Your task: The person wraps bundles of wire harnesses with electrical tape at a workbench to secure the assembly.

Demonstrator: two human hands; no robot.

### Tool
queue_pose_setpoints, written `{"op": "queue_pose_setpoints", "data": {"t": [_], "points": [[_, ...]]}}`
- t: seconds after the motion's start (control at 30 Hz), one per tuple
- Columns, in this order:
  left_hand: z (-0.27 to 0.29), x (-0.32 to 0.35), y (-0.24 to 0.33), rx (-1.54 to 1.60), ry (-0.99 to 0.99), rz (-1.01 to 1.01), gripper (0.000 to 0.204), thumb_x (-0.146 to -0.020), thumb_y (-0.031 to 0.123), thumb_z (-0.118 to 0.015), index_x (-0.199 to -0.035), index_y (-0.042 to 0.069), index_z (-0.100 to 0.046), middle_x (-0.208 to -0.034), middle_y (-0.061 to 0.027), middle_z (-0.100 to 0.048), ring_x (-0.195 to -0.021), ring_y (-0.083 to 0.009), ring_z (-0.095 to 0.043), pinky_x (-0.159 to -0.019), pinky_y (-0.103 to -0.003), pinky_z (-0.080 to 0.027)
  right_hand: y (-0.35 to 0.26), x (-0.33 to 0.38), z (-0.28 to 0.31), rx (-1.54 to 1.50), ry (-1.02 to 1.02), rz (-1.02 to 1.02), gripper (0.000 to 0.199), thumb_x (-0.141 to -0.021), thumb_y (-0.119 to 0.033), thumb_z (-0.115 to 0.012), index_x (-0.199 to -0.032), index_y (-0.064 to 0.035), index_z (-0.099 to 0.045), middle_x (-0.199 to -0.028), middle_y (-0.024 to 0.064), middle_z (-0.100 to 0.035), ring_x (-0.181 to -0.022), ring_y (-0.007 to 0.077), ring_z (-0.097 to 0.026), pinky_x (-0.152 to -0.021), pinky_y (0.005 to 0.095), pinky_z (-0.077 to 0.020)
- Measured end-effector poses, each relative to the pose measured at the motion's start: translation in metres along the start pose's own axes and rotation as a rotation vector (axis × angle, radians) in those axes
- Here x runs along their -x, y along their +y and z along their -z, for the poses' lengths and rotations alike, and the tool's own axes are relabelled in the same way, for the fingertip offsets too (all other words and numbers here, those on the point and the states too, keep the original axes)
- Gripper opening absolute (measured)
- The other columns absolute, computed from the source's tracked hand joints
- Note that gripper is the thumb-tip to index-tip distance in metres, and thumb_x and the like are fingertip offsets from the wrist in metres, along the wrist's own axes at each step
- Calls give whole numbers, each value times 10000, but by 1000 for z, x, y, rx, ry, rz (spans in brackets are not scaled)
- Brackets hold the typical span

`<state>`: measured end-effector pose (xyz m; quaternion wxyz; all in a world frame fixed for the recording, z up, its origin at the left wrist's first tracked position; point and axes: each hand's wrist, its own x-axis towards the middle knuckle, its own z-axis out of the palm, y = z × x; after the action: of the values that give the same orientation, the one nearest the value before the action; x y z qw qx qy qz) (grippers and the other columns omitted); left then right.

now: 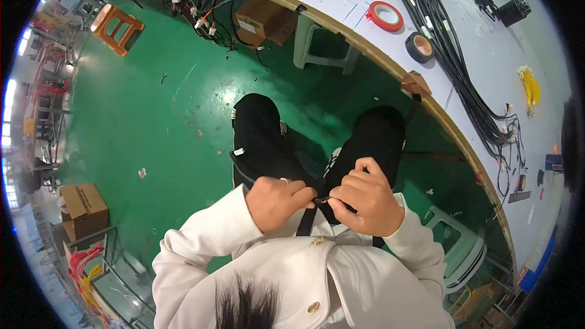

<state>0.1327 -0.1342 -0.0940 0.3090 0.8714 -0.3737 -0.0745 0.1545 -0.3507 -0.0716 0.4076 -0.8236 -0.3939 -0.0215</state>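
Observation:
My left hand [275,203] is closed in a pinch, low in front of my body and above my lap. It grips a black cable [320,200] that shows in the short gap between my hands. Just right of it, my right hand [370,198] pinches the same cable, its index finger bent up. A small reddish spot shows on the cable by the right fingertips. Below the left fingers hangs a black strip [306,222]; whether it belongs to the cable I cannot tell. A small white connector [239,152] lies against my left leg.
The white worktable [359,0] curves along the far and right side. It carries a bundle of black cables [448,55], red tape [385,16], black tape [420,47] and yellow wires [530,90]. Stools [116,29] and a cardboard box [83,212] stand on the green floor.

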Motion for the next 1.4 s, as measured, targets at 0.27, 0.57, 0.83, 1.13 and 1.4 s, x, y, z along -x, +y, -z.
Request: {"op": "queue_pose_setpoints", "data": {"t": [0.27, 0.57, 0.83, 1.13, 1.4], "points": [[-3, 4, 8, 53, -38, 87, 202, -838, 234, -547, -826, 37, -505, -694, -95, -540, -591, -271, -579, -480, -376, -444, -3, 11, -3, -9, -18, -51, 84, -650, -79, -677, -682, -53, -604, -544, 31, -472, -503, 197, -462, -629, 350, -364], [-6, 5, 7, 132, 3, 31, 194, -808, 214, -575, -826, 34, -507, -690, -91, -539, -576, -263, -576, -479, -365, -450, -2, 18, -14, -95, -7, -18, 85, -637, -55, -663, -676, -33, -590, -541, 42, -455, -488, 203, -429, -603, 346, -357], [-2, 4, 9, -33, -33, -62, 215, -717, 159, -571, -915, 86, -533, -641, -36, -492, -505, -183, -561, -403, -318, -421, 0, 18, -15, -246, -33, -59, 82, -612, -27, -636, -665, -26, -573, -540, 43, -446, -477, 197, -418, -590, 341, -346], [-13, 14, 12, 43, 13, -60, 200, -714, 174, -591, -891, 86, -561, -646, -24, -506, -491, -162, -555, -402, -307, -417, -4, 23, -24, -308, -45, -87, 87, -608, -23, -632, -661, -20, -563, -541, 52, -444, -478, 203, -421, -588, 340, -356], [-17, 17, 24, 29, 32, 39, 178, -742, 209, -616, -858, 86, -561, -648, -24, -530, -498, -160, -561, -413, -305, -414, -6, 22, -22, -267, -32, -72, 85, -604, -8, -625, -658, -22, -561, -542, 57, -441, -477, 215, -423, -581, 346, -363]]}}
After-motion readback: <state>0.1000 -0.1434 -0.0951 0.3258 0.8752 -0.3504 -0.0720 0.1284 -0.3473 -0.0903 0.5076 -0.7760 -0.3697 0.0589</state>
